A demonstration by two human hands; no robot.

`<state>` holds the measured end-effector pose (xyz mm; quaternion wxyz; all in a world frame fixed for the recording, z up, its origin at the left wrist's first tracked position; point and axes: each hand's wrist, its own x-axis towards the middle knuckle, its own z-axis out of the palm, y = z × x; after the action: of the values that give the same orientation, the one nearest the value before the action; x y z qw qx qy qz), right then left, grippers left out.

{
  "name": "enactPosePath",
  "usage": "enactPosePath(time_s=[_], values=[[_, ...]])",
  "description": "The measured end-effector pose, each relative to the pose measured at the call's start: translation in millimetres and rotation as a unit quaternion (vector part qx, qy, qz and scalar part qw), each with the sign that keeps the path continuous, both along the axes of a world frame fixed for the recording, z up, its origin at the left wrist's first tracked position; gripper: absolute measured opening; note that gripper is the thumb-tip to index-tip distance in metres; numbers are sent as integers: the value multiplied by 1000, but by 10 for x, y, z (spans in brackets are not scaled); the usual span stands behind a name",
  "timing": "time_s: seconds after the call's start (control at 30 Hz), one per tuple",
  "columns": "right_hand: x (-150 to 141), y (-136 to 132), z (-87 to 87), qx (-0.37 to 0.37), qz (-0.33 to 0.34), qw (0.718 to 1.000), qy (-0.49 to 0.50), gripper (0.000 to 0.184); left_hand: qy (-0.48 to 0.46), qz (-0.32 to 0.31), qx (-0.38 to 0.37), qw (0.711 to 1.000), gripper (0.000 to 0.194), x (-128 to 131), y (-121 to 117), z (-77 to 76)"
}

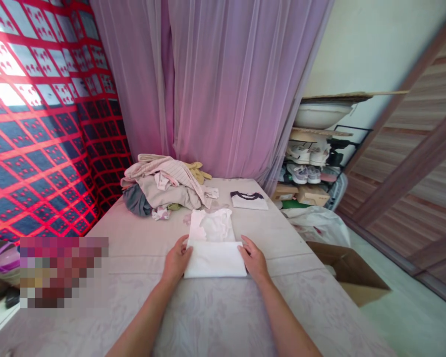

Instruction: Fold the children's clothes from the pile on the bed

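A small white garment (213, 243) lies on the pale patterned bed cover (208, 312), its near half folded up over itself. My left hand (176, 260) rests on the left edge of the fold, fingers curled around the cloth. My right hand (253, 259) presses the fold's right edge, fingers together and bent over it. A heap of unfolded clothes (165, 186) sits at the far left of the bed. A folded white shirt with a dark collar (248, 200) lies at the far right.
A pink sheer curtain (215, 84) hangs behind the bed. A red and blue patterned cloth (40, 114) covers the left wall. Right of the bed are a shoe rack (312, 166), a plastic bag (315, 223) and an open cardboard box (351, 272) on the floor.
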<state>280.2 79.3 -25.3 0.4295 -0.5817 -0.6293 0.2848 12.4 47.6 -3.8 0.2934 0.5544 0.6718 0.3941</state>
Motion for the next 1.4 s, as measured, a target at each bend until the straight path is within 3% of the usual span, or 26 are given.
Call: enactPosePath(time_s=[0.27, 0.4, 0.53, 0.67, 0.77, 0.83, 0.9, 1.0, 1.2, 1.4], values=[[-141, -11, 104, 12, -74, 986, -147, 40, 81, 27, -63, 994, 47, -5, 109, 132], [-139, -14, 106, 16, -71, 989, -125, 41, 57, 20, -63, 996, 48, -21, 117, 124], [-52, -70, 105, 34, -47, 996, -61, 40, -33, 10, -40, 999, 50, -34, 66, 99], [106, -294, 170, 59, 75, 987, -127, 29, -101, -51, -39, 993, 50, -96, -83, 112], [187, -489, 226, 46, 153, 961, -224, 34, -31, -123, 9, 992, 45, -180, -266, 139], [192, -566, 253, 47, 159, 948, -271, 41, 71, -190, 49, 978, 43, -222, -383, 156], [161, -587, 275, 62, 151, 939, -304, 36, 167, -251, 63, 952, 45, -227, -458, 162], [94, -551, 307, 96, 146, 928, -330, 27, 240, -267, 71, 931, 40, -169, -472, 156], [137, -551, 429, 109, 177, 929, -306, 26, 226, -264, 70, 935, 33, -72, -457, 273], [326, -693, 584, 64, 198, 936, -284, 22, 137, -326, 24, 935, 31, -62, -547, 510]])
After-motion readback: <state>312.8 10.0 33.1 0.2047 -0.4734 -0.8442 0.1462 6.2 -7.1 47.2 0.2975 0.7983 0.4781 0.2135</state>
